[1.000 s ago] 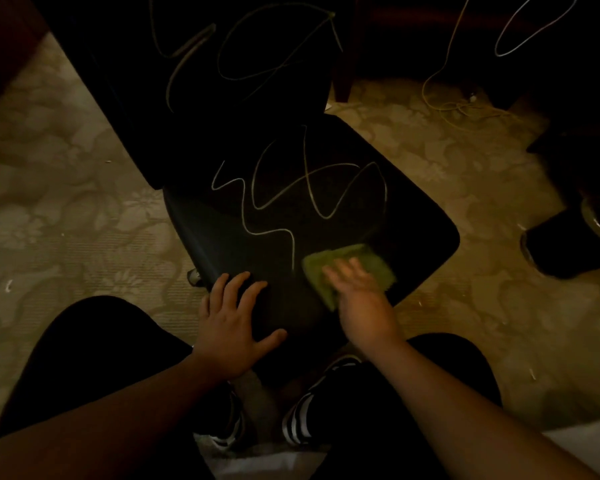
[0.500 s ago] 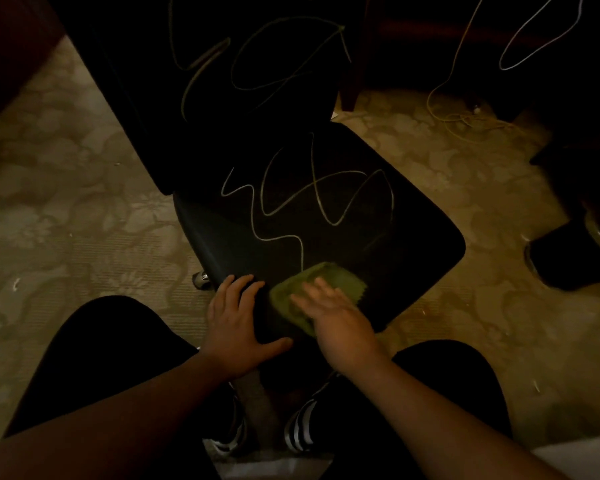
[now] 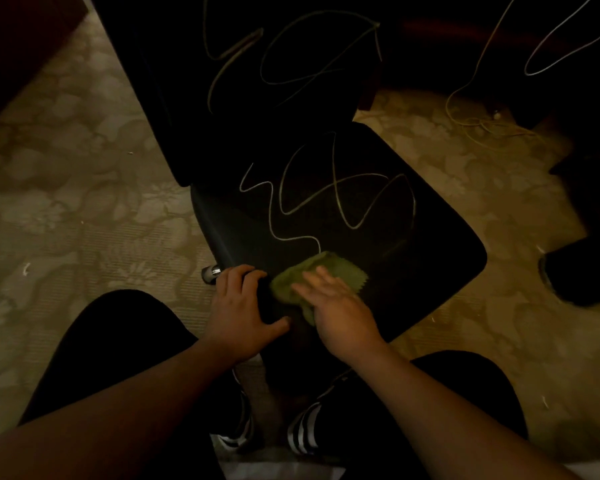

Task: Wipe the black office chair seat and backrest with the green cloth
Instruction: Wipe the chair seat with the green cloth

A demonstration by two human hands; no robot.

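Green cloth (image 3: 321, 273): lying crumpled on the near part of the seat, partly hidden under the right hand.
Right hand (image 3: 336, 306): pressing flat on the cloth, fingers straight and slightly spread, gripping nothing.
Left hand (image 3: 243, 311): resting on the near left corner of the seat, just beside the cloth, fingers spread wide and bending over the edge (thumb pointing toward the cloth).
Seat (image 3: 413, 265): black, showing pale scribbled lines (image 3: 312, 206) running far of the cloth.
Backrest (image 3: 257, 98): standing beyond the seat, bearing fainter scribbles.
Floor (image 3: 66, 202): patterned carpet lying around the chair; cables (image 3: 478, 123) trailing at far right.
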